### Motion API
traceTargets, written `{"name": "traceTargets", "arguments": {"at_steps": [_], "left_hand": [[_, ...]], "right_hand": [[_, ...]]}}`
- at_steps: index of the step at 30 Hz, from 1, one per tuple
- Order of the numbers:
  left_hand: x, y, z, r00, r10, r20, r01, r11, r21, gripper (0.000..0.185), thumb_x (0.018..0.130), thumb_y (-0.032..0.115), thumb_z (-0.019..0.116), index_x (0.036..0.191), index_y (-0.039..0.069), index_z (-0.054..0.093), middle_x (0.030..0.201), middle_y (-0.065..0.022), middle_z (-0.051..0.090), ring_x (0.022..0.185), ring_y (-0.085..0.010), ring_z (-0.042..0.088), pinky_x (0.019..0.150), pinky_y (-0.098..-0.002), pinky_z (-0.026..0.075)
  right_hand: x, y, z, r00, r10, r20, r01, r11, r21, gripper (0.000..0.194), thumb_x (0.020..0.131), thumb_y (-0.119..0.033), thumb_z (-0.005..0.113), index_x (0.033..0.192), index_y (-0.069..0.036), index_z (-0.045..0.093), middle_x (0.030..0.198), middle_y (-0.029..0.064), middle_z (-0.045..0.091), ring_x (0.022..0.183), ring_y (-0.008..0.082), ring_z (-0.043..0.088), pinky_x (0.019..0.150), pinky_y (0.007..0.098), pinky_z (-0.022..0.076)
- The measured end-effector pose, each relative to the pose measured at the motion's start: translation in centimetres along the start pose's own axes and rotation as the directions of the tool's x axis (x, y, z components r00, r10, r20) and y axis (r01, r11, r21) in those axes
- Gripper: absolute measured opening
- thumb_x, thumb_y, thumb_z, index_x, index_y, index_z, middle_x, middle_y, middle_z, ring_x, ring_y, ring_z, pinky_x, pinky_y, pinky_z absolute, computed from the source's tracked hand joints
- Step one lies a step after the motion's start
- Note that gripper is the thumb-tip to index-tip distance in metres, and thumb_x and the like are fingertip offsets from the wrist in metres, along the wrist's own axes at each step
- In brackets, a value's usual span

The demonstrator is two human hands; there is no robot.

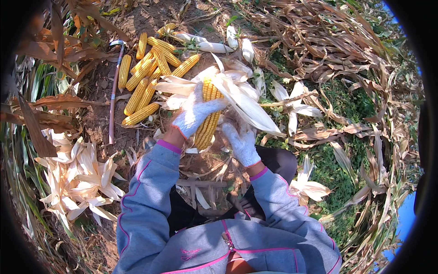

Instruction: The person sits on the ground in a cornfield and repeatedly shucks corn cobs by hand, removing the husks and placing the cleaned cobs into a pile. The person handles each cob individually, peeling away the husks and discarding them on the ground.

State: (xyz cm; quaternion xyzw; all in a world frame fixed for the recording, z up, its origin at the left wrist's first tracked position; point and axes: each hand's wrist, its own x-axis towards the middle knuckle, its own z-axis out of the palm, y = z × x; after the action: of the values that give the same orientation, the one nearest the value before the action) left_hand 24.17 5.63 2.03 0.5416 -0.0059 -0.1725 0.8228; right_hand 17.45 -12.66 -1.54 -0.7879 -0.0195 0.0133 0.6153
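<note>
My left hand (196, 111), in a white knit glove, grips an ear of yellow corn (207, 132) around its middle. Pale husks (239, 99) are peeled back and spread from the ear's far end. My right hand (241, 140), gloved alike, is just right of the ear, below the hanging husk, with brownish silk about its fingers. Its fingertips are partly hidden, so I cannot tell whether they hold anything. Beyond my left hand lies a pile of husked yellow ears (150, 68) on the soil.
A hoe-like tool with a long handle (112, 99) lies left of the pile. Loose husks (78, 178) are heaped at the lower left. Several ears still in pale husk (215, 47) lie at the far side. Dry corn stalks and leaves (318, 44) cover the right.
</note>
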Motion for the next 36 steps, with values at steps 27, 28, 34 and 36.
{"name": "traceTargets", "arguments": {"at_steps": [27, 28, 34, 36], "left_hand": [[0.8, -2.4, 4.1, 0.985, 0.165, 0.041, -0.127, 0.554, 0.822, 0.057, 0.071, 0.035, 0.077, 0.112, 0.001, 0.058, 0.1, -0.0155, 0.064, 0.091, -0.0279, 0.064, 0.079, -0.0378, 0.051], [0.9, -2.5, 4.3, 0.968, 0.245, 0.05, -0.185, 0.566, 0.804, 0.056, 0.071, 0.04, 0.076, 0.11, 0.002, 0.06, 0.095, -0.0156, 0.065, 0.084, -0.0287, 0.065, 0.073, -0.0386, 0.051], [1.2, -3.3, 4.9, 0.911, 0.401, 0.097, -0.302, 0.489, 0.818, 0.051, 0.074, 0.042, 0.073, 0.109, 0.006, 0.064, 0.091, -0.0105, 0.068, 0.08, -0.0256, 0.067, 0.071, -0.0366, 0.052], [1.2, -3.4, 5.0, 0.905, 0.4, 0.146, -0.333, 0.448, 0.83, 0.046, 0.076, 0.029, 0.075, 0.115, 0.008, 0.062, 0.105, -0.0032, 0.068, 0.096, -0.0194, 0.066, 0.085, -0.0302, 0.051]], "right_hand": [[12.2, -3.3, -3.0, 0.978, 0.199, 0.068, -0.131, 0.321, 0.938, 0.025, 0.101, -0.029, 0.039, 0.086, -0.014, 0.052, 0.067, -0.0034, 0.046, 0.056, 0.012, 0.046, 0.052, 0.0273, 0.0414], [12.0, -3.4, -3.1, 0.978, 0.205, 0.026, -0.1, 0.361, 0.927, 0.025, 0.101, -0.03, 0.04, 0.087, -0.013, 0.053, 0.069, -0.0017, 0.049, 0.058, 0.0144, 0.05, 0.053, 0.0295, 0.0443], [11.9, -4.5, -3.6, 0.985, 0.159, -0.063, -0.024, 0.496, 0.868, 0.026, 0.1, -0.03, 0.039, 0.086, -0.014, 0.054, 0.069, -0.0013, 0.051, 0.06, 0.0149, 0.053, 0.056, 0.0299, 0.0458], [12.4, -4.8, -3.6, 0.965, 0.235, -0.116, -0.03, 0.539, 0.842, 0.029, 0.101, -0.031, 0.038, 0.084, -0.014, 0.053, 0.068, -0.0018, 0.05, 0.058, 0.0136, 0.049, 0.054, 0.0288, 0.0425]]}}
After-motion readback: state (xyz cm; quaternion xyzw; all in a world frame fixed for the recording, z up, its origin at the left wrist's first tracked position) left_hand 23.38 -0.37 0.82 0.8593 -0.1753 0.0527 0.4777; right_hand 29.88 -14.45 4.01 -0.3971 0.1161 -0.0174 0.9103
